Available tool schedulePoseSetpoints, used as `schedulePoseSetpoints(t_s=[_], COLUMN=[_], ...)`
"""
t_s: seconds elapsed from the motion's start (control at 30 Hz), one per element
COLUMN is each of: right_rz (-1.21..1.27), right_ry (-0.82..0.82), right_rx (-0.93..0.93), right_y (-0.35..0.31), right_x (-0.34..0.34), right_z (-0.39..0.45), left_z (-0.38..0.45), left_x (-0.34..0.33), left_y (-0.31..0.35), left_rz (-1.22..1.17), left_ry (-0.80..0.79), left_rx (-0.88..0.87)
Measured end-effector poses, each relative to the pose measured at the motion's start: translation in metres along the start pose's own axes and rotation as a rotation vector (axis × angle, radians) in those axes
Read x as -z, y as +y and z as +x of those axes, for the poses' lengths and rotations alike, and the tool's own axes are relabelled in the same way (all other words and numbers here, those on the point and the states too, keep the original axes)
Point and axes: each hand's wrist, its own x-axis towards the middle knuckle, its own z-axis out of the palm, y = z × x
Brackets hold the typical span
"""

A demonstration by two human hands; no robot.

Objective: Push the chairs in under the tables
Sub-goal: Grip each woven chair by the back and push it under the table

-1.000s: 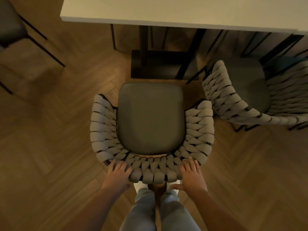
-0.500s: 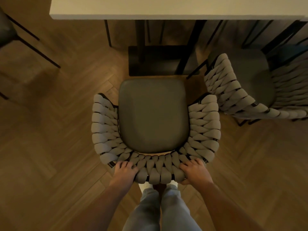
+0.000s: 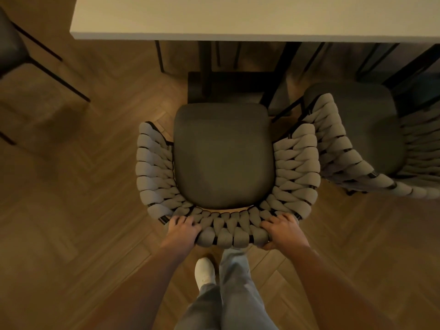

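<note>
A chair (image 3: 223,156) with a grey seat cushion and a woven rope back stands right in front of me, facing the white table (image 3: 238,17). Its seat lies short of the table edge, front near the table's dark base. My left hand (image 3: 182,231) grips the left part of the curved backrest, fingers curled over the top. My right hand (image 3: 282,231) grips the right part the same way, thumb under the rim.
A second woven chair (image 3: 357,144) stands close on the right, turned at an angle and partly under the table. A dark chair (image 3: 14,48) with thin black legs is at the far left. Black table legs (image 3: 276,75) and the base lie ahead. Herringbone wood floor surrounds everything.
Both hands went from lying flat on the backrest to curling around it. The chair and I have moved forward, closer to the table; one foot has stepped back.
</note>
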Motion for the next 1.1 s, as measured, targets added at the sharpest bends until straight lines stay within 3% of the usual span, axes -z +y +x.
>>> schedulePoseSetpoints(t_s=[0.33,0.77,0.97,1.1], right_rz=[0.002,0.02,0.089,0.109], right_ry=[-0.014,0.081,-0.052,-0.228], right_rx=[0.025,0.012,0.027,-0.004], right_y=[0.054,0.09,0.089,0.085], right_x=[0.052,0.062,0.079,0.099], right_z=[0.052,0.094,0.09,0.089], left_z=[0.064,0.116,0.114,0.108], left_x=[0.056,0.095,0.104,0.12], left_y=[-0.001,-0.007,-0.004,-0.007], left_rz=[-0.027,0.01,0.026,-0.054], left_ry=[0.001,-0.035,-0.089,-0.174], left_rx=[0.007,-0.011,-0.017,-0.048])
